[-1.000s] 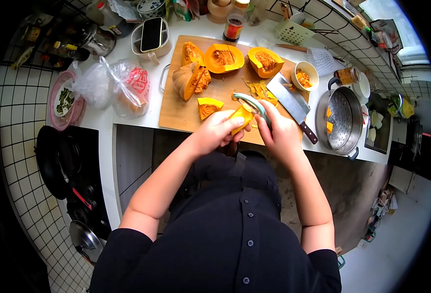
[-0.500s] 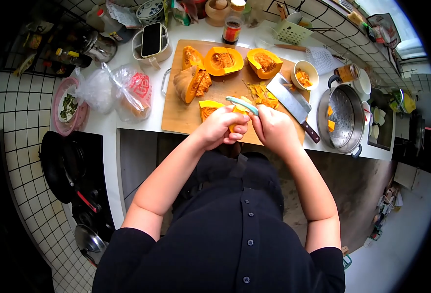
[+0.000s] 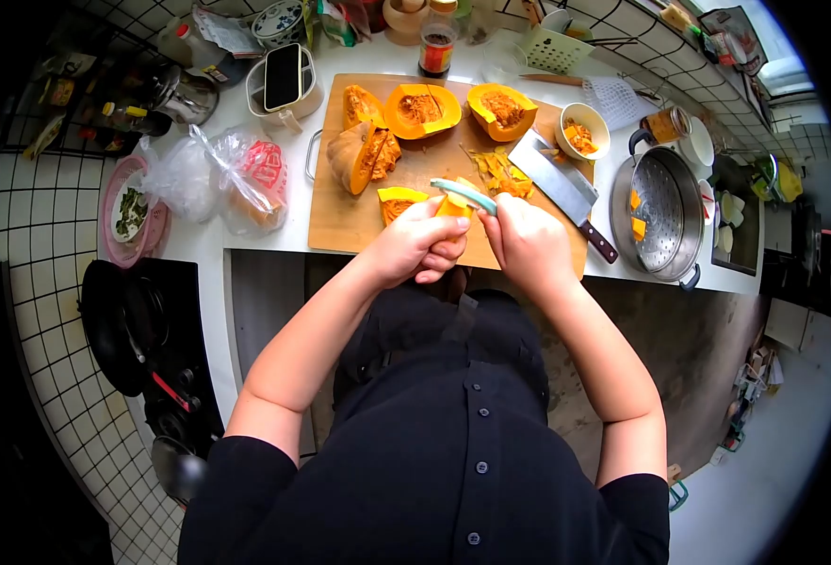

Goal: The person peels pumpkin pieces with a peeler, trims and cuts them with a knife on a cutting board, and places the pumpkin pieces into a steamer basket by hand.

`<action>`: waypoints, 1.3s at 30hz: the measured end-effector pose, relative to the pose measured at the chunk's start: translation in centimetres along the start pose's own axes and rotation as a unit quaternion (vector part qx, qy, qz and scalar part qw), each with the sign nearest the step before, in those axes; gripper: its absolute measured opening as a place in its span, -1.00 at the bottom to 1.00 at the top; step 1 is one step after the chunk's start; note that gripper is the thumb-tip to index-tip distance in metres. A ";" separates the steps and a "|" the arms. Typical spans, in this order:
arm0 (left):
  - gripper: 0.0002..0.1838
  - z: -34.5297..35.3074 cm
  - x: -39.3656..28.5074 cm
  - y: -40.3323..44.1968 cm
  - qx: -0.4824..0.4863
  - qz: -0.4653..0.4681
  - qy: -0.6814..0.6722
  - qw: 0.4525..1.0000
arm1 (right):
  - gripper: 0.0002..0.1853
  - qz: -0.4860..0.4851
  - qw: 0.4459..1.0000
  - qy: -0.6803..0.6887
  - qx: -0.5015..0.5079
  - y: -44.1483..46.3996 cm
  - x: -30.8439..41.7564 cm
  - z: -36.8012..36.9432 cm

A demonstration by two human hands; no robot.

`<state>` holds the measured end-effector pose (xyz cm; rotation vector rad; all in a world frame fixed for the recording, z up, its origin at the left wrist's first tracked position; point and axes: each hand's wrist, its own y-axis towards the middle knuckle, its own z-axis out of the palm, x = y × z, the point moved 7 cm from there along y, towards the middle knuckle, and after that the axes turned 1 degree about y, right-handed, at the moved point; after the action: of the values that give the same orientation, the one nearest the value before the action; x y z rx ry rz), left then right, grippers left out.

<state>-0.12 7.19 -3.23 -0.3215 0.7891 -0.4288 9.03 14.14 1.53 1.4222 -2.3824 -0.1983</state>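
My left hand (image 3: pixel 417 245) is closed around a small pumpkin piece (image 3: pixel 452 208), held above the front edge of the wooden cutting board (image 3: pixel 340 223). In my right hand (image 3: pixel 531 243) is a pale green peeler (image 3: pixel 464 194), its head lying across the top of that piece. On the board several larger pumpkin chunks (image 3: pixel 422 111) show stringy orange flesh. One smaller wedge (image 3: pixel 399 202) lies just behind my left hand. Yellow-orange peelings (image 3: pixel 502 174) are heaped behind my right hand, beside a cleaver (image 3: pixel 557 179) with a dark handle.
A steamer pot (image 3: pixel 661 212) with a few pumpkin pieces stands at the right, near a white bowl (image 3: pixel 584 132) of orange scraps. Plastic bags (image 3: pixel 253 179) and a pink basket (image 3: pixel 119 235) sit at the left. A phone (image 3: pixel 284 77) rests on a container behind the board.
Both hands remain over the board's front edge with the pumpkin piece and peeler. The peeler's head has shifted slightly across the piece. The whole view has moved a little.
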 end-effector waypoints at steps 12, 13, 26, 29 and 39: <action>-0.83 4.5 1.5 -3.3 0.071 -0.073 0.112 0.988 | -0.77 0.142 0.984 -0.105 0.039 -1.4 -8.6 1.5; -0.83 3.5 1.0 -2.9 0.027 -0.052 0.099 0.993 | -0.76 0.102 0.993 -0.054 0.020 -1.3 -8.5 0.3; -0.87 -0.7 1.9 -0.1 -0.043 0.003 0.084 0.996 | -0.81 0.149 0.941 0.279 0.118 -2.6 -2.4 0.9; -0.86 -0.6 2.1 0.2 -0.031 -0.002 0.089 0.996 | -0.79 0.097 0.957 0.247 0.117 -2.5 -1.4 1.0; -0.78 -0.1 1.2 -0.3 -0.103 0.019 0.200 0.974 | -0.78 0.054 0.996 0.051 0.049 -2.5 -1.3 1.1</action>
<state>0.46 6.31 -3.91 -0.4182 1.2364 -0.3808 11.26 14.02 -0.53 1.3074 -2.4050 0.0198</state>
